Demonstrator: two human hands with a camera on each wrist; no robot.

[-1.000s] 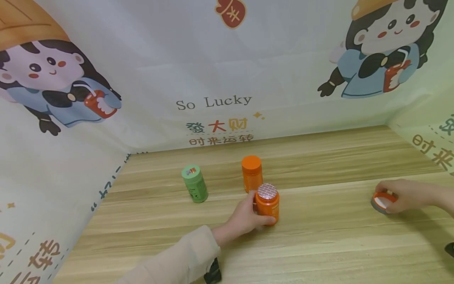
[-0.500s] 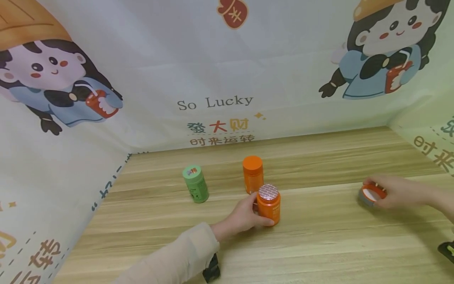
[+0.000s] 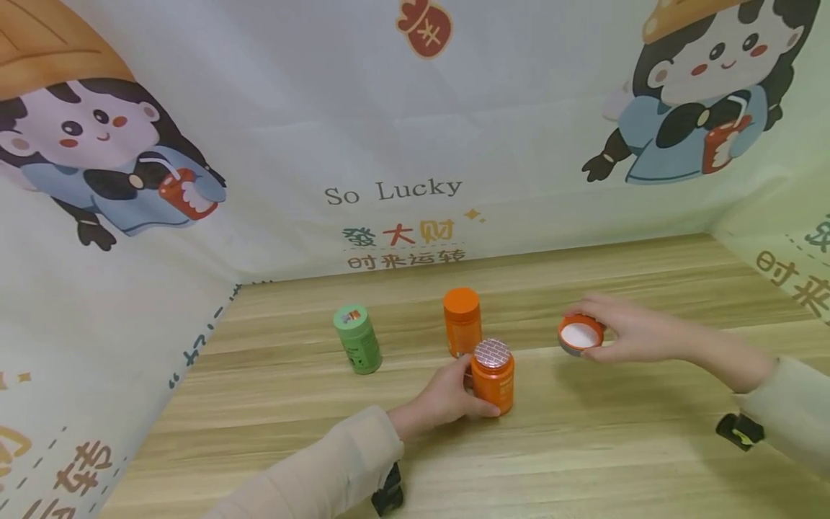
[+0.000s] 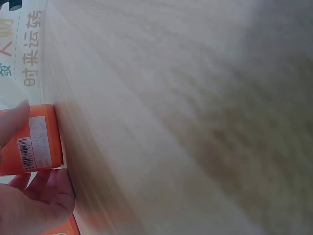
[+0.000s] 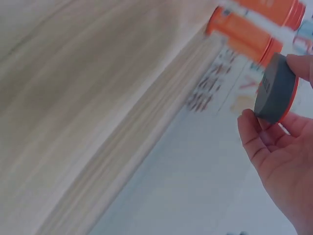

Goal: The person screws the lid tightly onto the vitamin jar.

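Observation:
An orange bottle (image 3: 496, 389) stands upright on the table, its mouth covered by a patterned silver foil seal. My left hand (image 3: 446, 393) grips it low down, thumb in front and fingers behind. In the left wrist view the same bottle (image 4: 41, 142) shows a white barcode label. To its right, my right hand (image 3: 638, 333) holds a round cap (image 3: 581, 336) above the table between thumb and fingers, its white inside facing up toward the head camera. The right wrist view shows the cap's dark grey outside (image 5: 274, 90) and red-orange rim.
Just behind the foil-sealed bottle stands another orange bottle (image 3: 462, 321) with its orange cap on. A green bottle (image 3: 359, 340) is upright farther left. Printed white cloth (image 3: 519, 166) walls the wooden table (image 3: 583, 447) at the back and sides.
My right hand has carried the cap leftward from the table's right side toward the foil-sealed bottle, lifting it and tipping its inside into view. My left hand keeps its grip on the bottle.

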